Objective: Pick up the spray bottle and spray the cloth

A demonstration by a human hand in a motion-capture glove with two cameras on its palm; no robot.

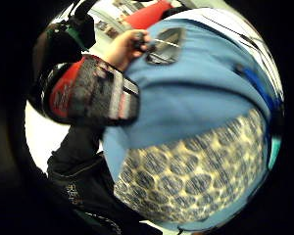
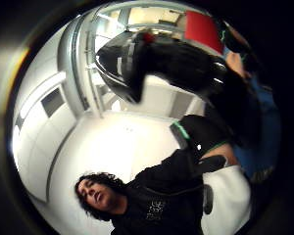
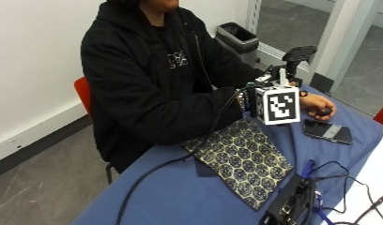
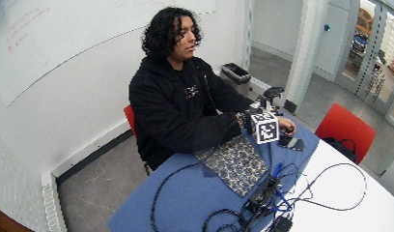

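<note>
We see the gloved right hand [image 3: 261, 96] gripping a black spray bottle [image 3: 295, 60], upright, nozzle level. Beneath it, a flat patterned cloth [image 3: 244, 159] lies lengthwise along the blue table [image 3: 179, 197].

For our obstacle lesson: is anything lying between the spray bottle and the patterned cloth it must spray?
Nothing visible. The spray bottle rises by the gloved right hand at the patterned cloth's far edge; the phone lies aside.
</note>
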